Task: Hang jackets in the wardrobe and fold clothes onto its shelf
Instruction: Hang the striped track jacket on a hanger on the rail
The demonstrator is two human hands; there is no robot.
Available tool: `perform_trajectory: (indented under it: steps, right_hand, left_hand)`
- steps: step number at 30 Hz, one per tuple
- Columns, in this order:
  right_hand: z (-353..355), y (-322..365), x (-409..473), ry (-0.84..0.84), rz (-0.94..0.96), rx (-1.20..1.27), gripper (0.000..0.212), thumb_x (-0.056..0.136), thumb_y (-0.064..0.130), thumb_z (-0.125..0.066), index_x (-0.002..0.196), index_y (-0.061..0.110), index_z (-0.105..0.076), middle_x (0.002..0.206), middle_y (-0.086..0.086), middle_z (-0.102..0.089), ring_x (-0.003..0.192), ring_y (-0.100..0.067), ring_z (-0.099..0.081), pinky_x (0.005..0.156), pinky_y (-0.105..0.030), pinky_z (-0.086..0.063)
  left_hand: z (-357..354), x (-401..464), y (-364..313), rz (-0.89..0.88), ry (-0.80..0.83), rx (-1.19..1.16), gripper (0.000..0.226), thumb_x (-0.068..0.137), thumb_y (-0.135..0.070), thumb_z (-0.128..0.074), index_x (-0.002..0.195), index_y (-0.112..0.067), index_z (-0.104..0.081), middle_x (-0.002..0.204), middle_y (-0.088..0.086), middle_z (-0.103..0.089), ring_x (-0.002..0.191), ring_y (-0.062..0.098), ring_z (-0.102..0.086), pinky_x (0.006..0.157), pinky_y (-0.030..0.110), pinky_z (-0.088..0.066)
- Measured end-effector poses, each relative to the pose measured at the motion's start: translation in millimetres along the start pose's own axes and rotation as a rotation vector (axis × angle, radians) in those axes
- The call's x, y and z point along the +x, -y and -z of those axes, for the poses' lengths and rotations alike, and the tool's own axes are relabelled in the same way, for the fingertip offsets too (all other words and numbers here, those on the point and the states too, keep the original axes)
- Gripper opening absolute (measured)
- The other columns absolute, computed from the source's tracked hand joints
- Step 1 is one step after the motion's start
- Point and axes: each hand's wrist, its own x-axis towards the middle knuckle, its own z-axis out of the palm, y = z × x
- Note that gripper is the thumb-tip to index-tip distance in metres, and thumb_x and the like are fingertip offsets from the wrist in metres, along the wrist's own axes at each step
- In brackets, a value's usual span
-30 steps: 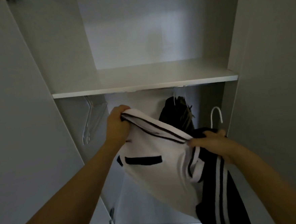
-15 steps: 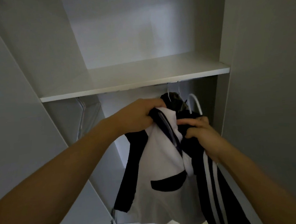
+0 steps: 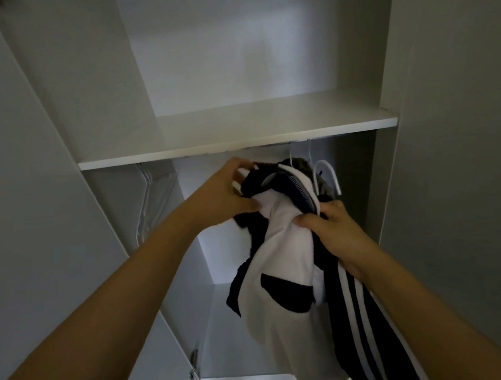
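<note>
Since a second ago both hands have lifted the jacket from a spread hold up toward the rail. The left hand [image 3: 223, 199] pinches the collar with curled fingers [image 3: 243, 166]; the right hand [image 3: 332, 231] grips the white-and-black striped zip jacket [image 3: 283, 247] at the zipper, beside the white plastic hanger [image 3: 329, 174]. It looks not yet hung; a dark garment [image 3: 304, 166] already hangs behind, and the white wardrobe shelf [image 3: 239, 131] holds no folded clothes.
</note>
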Motion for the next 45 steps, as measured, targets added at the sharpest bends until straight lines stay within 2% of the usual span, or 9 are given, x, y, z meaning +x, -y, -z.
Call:
perform_trajectory:
  steps: [4, 10, 14, 18, 22, 28, 32, 37, 45]
  right_hand:
    - [1, -2, -3, -0.065, 0.02, 0.049, 0.007, 0.084, 0.027, -0.07, 0.089, 0.032, -0.071, 0.112, 0.007, -0.041, 0.099, -0.003, -0.05, 0.08, -0.013, -0.039]
    - [-5, -8, -4, -0.033, 0.051, -0.074, 0.004, 0.087, 0.03, -0.068, 0.091, 0.029, -0.067, 0.105, 0.006, -0.036, 0.103, -0.004, -0.045, 0.097, -0.02, -0.032]
    - [-3, -10, -6, -0.057, 0.037, -0.04, 0.013, 0.089, 0.041, -0.063, 0.1, 0.035, -0.066, 0.108, 0.007, -0.034, 0.105, -0.002, -0.044, 0.103, -0.018, -0.027]
    - [-7, -13, -5, -0.167, 0.11, -0.113, 0.007, 0.094, 0.035, -0.059, 0.094, 0.033, -0.065, 0.101, 0.006, -0.031, 0.096, -0.002, -0.045, 0.096, -0.009, -0.028]
    - [-15, -18, -9, -0.26, 0.306, -0.295, 0.009, 0.094, 0.019, -0.06, 0.095, 0.02, -0.069, 0.094, 0.009, -0.027, 0.088, 0.009, -0.039, 0.085, 0.005, -0.027]
    - [-20, -27, -18, -0.322, 0.406, -0.518, 0.013, 0.09, 0.019, -0.063, 0.097, 0.007, -0.065, 0.106, -0.001, -0.029, 0.087, -0.017, -0.05, 0.08, -0.026, -0.047]
    - [-9, -24, -16, -0.175, 0.148, -0.139, 0.017, 0.085, 0.027, -0.07, 0.102, 0.031, -0.069, 0.112, 0.006, -0.032, 0.099, 0.006, -0.046, 0.09, -0.014, -0.039]
    - [17, -23, -18, -0.027, -0.118, 0.727, 0.035, 0.085, 0.022, -0.062, 0.119, 0.016, -0.068, 0.12, -0.008, -0.068, 0.109, -0.024, -0.066, 0.098, -0.038, -0.049]
    - [7, -11, -32, 0.08, 0.048, 0.426, 0.019, 0.09, 0.017, -0.064, 0.104, 0.009, -0.074, 0.114, -0.016, -0.066, 0.102, -0.023, -0.068, 0.083, -0.027, -0.055]
  left_hand:
    - [-18, -26, 34, 0.305, -0.016, -0.461, 0.024, 0.084, -0.02, -0.073, 0.107, -0.014, -0.066, 0.099, 0.004, -0.071, 0.087, 0.019, -0.066, 0.076, 0.029, -0.055]
    - [-52, -25, 42, 0.211, -0.226, -0.685, 0.018, 0.099, -0.023, -0.054, 0.108, -0.027, -0.069, 0.103, -0.011, -0.074, 0.094, 0.0, -0.067, 0.084, 0.02, -0.046]
    - [-35, -15, 27, 0.18, -0.386, -1.002, 0.021, 0.101, -0.018, -0.049, 0.095, -0.017, -0.069, 0.09, 0.003, -0.075, 0.088, 0.017, -0.071, 0.072, 0.026, -0.056]
    - [-21, -4, -1, 0.388, -0.349, -0.791, 0.035, 0.08, -0.039, -0.062, 0.048, -0.025, -0.064, 0.059, 0.0, -0.059, 0.055, 0.016, -0.058, 0.059, 0.025, -0.045]
    - [-23, 5, -30, 0.368, -0.171, -0.584, 0.059, 0.052, -0.072, -0.076, 0.084, -0.023, -0.078, 0.091, 0.002, -0.076, 0.087, 0.02, -0.071, 0.082, 0.032, -0.053]
    - [-31, 15, -34, 0.343, -0.245, -0.388, 0.026, 0.075, -0.02, -0.079, 0.063, -0.006, -0.061, 0.049, 0.003, -0.063, 0.042, 0.01, -0.06, 0.039, 0.014, -0.042]
    - [-31, 11, -27, 0.224, -0.188, -0.345, 0.016, 0.081, -0.012, -0.071, 0.07, -0.007, -0.06, 0.066, 0.012, -0.062, 0.059, 0.02, -0.061, 0.053, 0.021, -0.045]
    - [-25, -9, -20, 0.026, 0.325, -0.427, 0.019, 0.092, -0.006, -0.06, 0.081, -0.018, -0.07, 0.076, -0.003, -0.071, 0.071, 0.011, -0.068, 0.064, 0.021, -0.053]
    - [-51, -14, -27, -0.26, 0.181, -0.124, 0.019, 0.097, -0.009, -0.055, 0.099, -0.026, -0.063, 0.093, -0.01, -0.066, 0.09, 0.006, -0.063, 0.085, 0.022, -0.05]
